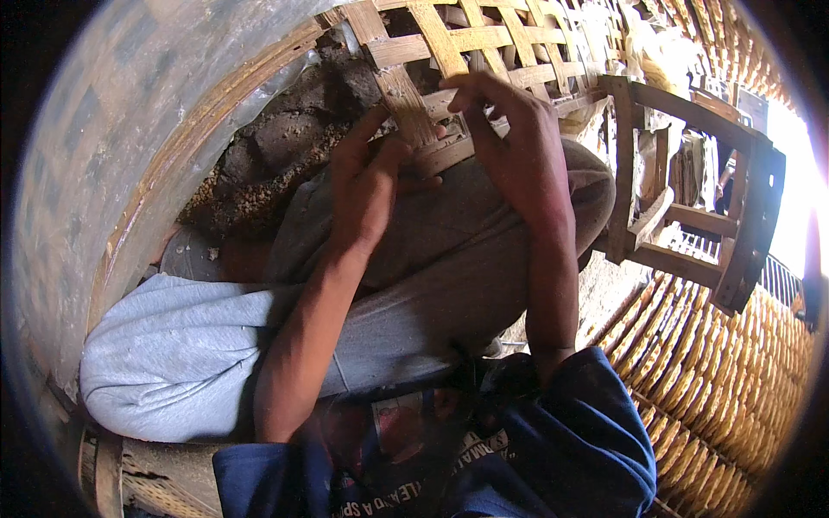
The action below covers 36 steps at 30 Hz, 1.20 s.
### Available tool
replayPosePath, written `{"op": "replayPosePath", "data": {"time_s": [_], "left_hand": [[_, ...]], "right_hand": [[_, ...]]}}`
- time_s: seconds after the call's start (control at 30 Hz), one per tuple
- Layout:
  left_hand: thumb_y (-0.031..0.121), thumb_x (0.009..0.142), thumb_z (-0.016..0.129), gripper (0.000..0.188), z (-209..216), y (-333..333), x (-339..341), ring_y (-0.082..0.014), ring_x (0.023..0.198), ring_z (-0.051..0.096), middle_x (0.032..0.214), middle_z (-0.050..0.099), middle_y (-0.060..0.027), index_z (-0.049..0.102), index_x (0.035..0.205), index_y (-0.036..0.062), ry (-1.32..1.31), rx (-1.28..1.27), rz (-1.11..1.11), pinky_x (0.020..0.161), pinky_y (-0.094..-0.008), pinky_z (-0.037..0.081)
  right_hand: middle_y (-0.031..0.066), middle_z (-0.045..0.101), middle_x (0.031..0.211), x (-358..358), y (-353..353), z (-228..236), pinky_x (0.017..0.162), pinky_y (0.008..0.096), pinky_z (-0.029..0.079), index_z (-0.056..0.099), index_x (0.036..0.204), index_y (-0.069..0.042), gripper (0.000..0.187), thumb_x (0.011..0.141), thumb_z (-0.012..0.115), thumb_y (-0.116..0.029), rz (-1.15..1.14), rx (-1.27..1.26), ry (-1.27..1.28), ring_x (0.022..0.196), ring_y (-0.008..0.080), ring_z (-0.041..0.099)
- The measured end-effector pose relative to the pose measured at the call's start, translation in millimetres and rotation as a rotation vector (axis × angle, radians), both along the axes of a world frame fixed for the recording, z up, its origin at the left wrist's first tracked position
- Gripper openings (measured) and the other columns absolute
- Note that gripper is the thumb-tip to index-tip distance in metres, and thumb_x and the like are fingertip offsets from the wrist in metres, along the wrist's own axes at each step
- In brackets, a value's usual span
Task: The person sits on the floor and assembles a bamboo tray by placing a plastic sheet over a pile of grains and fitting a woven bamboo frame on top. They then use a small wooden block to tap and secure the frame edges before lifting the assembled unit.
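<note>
A woven panel of wide bamboo strips (466, 39) rests against my raised knee in grey trousers (449, 250). My left hand (367, 177) presses its thumb and fingers on one upright strip (401, 99) at the panel's lower edge. My right hand (509, 129) curls over the same edge just to the right, fingertips pinching a horizontal strip. Both hands touch the weave and nearly meet. The fingertips of both hands are partly hidden by the strips.
A dark wooden stool frame (691, 190) stands at the right. Below it lies a woven bamboo mat (725, 371). A large grey curved wall with a bamboo rim (129, 155) fills the left, with clods of earth (285, 129) beside it.
</note>
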<state>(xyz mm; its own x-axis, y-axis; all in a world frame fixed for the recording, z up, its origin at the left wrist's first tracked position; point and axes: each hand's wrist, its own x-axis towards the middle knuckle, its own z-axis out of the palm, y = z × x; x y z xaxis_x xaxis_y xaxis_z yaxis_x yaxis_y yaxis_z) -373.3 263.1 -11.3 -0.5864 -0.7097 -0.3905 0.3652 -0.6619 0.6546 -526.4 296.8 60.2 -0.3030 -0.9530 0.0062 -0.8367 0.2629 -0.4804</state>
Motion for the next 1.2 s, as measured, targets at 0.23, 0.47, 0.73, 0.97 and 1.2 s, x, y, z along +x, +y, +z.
{"op": "replayPosePath", "data": {"time_s": [0.23, 0.47, 0.73, 0.97, 1.2], "left_hand": [[0.001, 0.095, 0.049, 0.031, -9, 0, -1, -0.0127, 0.083, 0.069, 0.099, 0.071, -0.0093, 0.061, 0.124, -0.0022, -0.06, -0.098, 0.031, 0.068, -0.03, 0.062], [0.0, 0.093, 0.053, 0.025, -10, 5, -2, -0.0085, 0.077, 0.065, 0.092, 0.07, -0.0059, 0.067, 0.113, -0.0025, -0.133, -0.177, 0.081, 0.069, -0.0255, 0.056], [0.001, 0.09, 0.059, 0.026, -15, 8, -3, -0.0075, 0.083, 0.062, 0.091, 0.071, -0.0047, 0.067, 0.114, -0.0037, -0.248, -0.349, 0.143, 0.077, -0.0251, 0.051], [0.008, 0.098, 0.06, 0.026, -2, 4, -6, -0.0052, 0.078, 0.062, 0.091, 0.07, -0.0037, 0.065, 0.122, -0.0007, -0.116, -0.204, 0.063, 0.065, -0.0252, 0.055], [0.009, 0.1, 0.058, 0.04, -12, 5, -7, -0.0067, 0.076, 0.064, 0.089, 0.069, -0.0036, 0.055, 0.139, 0.0013, -0.075, -0.185, 0.016, 0.06, -0.0264, 0.058]], "right_hand": [[0.0104, 0.075, 0.088, 2, 12, 3, 0.08, 0.0331, 0.054, 0.076, 0.094, -0.003, 0.02, 0.082, 0.079, -0.02, 0.008, 0.184, -0.06, 0.083, 0.0194, 0.071], [0.0137, 0.073, 0.081, 9, 0, 8, 0.074, 0.0356, 0.054, 0.075, 0.086, 0.0, 0.028, 0.078, 0.082, -0.026, -0.034, 0.284, -0.004, 0.076, 0.0236, 0.07], [0.011, 0.072, 0.077, 13, -6, 14, 0.072, 0.0326, 0.053, 0.072, 0.083, 0.001, 0.027, 0.079, 0.081, -0.024, -0.071, 0.344, -0.108, 0.072, 0.0163, 0.067], [0.0168, 0.072, 0.088, -2, -4, -11, 0.072, 0.0408, 0.055, 0.076, 0.099, -0.005, 0.019, 0.081, 0.074, -0.012, 0.03, 0.014, -0.01, 0.079, 0.0349, 0.07], [0.0153, 0.07, 0.095, 12, -16, -17, 0.075, 0.0416, 0.054, 0.075, 0.104, -0.006, 0.02, 0.084, 0.07, -0.007, 0.228, -0.166, 0.049, 0.088, 0.0338, 0.068]]}}
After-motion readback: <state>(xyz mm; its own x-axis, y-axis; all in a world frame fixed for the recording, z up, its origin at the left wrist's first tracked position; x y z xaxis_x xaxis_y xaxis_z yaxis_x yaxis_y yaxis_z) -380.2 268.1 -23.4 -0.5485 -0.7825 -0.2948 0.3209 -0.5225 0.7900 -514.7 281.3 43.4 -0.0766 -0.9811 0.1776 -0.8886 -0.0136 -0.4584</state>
